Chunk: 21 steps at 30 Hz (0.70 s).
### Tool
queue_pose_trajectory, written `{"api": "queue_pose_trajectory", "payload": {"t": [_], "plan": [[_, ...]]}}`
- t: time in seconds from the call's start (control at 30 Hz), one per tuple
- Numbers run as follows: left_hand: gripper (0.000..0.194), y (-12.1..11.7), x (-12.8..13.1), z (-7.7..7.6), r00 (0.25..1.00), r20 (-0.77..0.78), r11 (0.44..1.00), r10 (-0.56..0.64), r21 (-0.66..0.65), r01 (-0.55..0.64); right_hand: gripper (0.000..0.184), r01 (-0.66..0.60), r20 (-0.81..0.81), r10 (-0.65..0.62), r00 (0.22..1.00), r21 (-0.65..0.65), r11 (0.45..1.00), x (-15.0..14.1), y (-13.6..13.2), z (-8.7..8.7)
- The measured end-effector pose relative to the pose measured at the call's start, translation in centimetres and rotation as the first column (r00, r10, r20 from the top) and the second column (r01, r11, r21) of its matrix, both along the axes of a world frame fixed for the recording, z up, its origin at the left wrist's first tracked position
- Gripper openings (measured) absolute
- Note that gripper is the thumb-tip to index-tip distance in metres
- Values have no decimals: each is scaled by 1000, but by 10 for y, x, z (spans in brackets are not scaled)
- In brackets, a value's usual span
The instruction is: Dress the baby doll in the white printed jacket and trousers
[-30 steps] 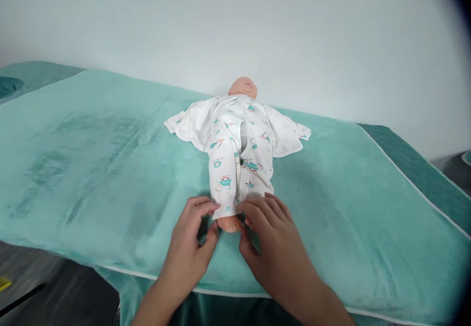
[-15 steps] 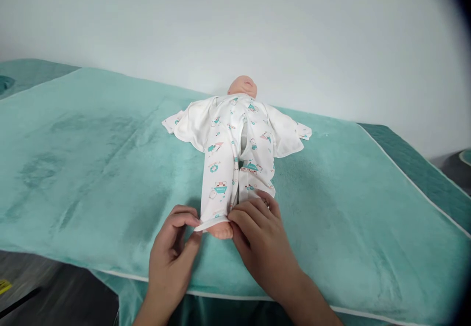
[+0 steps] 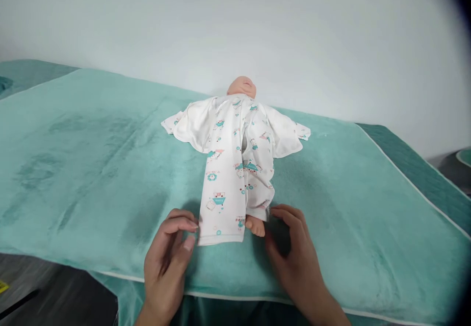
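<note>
A baby doll (image 3: 242, 85) lies on its back on a green padded mat, its head at the far side. White baby clothes with a teal cartoon print cover it: a top (image 3: 195, 125) with sleeves spread wide and long trousers (image 3: 224, 188). The trouser leg on the left lies flat and hides the foot. From the other cuff pokes a bare doll foot (image 3: 256, 226). Beside the flat cuff's left corner is my left hand (image 3: 170, 262), open, with curled fingers and the thumb slightly apart. My right hand (image 3: 296, 255) is open to the right of the bare foot.
The green mat (image 3: 360, 208) spreads wide on both sides, with a white piped front edge. A pale wall (image 3: 184, 27) rises right behind the doll's head. Dark floor (image 3: 55, 287) shows at the lower left. A dark rounded object (image 3: 452, 169) stands at the right edge.
Both hands have let go of the left trouser cuff. That leg now lies straighter and longer, covering its foot. My right hand has moved right, uncovering the other foot.
</note>
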<state>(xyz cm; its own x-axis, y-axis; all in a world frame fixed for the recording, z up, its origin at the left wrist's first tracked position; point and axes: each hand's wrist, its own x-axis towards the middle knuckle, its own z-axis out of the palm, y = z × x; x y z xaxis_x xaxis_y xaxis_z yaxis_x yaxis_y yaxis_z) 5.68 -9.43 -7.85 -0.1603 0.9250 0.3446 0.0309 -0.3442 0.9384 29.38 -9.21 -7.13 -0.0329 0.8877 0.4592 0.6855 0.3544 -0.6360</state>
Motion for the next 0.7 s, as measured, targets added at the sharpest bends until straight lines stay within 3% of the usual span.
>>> {"api": "queue_pose_trajectory", "payload": {"t": [0.07, 0.13, 0.27, 0.33, 0.4, 0.53, 0.7], "plan": [[19, 4, 9, 12, 988, -154, 999, 30, 30, -26, 36, 57, 64, -53, 997, -57, 997, -1, 4, -5], [25, 9, 20, 25, 924, -381, 995, 37, 101, 2, 30, 83, 101, -73, 992, -97, 992, -4, 10, -6], [41, 19, 40, 46, 647, -762, 966, 35, 191, 173, 18, 28, 20, -26, 999, -86, 996, -6, 18, 0], [47, 23, 46, 51, 505, -863, 959, -4, 140, 247, 16, -70, -108, 64, 992, -55, 996, -4, 17, 3], [45, 26, 51, 54, 417, -908, 953, -35, 95, 288, 15, -175, -231, 164, 959, -28, 984, -1, 14, 5], [23, 33, 60, 58, 395, -917, 940, -54, 88, 331, 18, -269, -359, 256, 898, 14, 963, 5, 7, 6], [5, 37, 66, 60, 461, -885, 926, -67, 116, 359, 18, -294, -437, 284, 853, 48, 955, 8, 6, 5]]}}
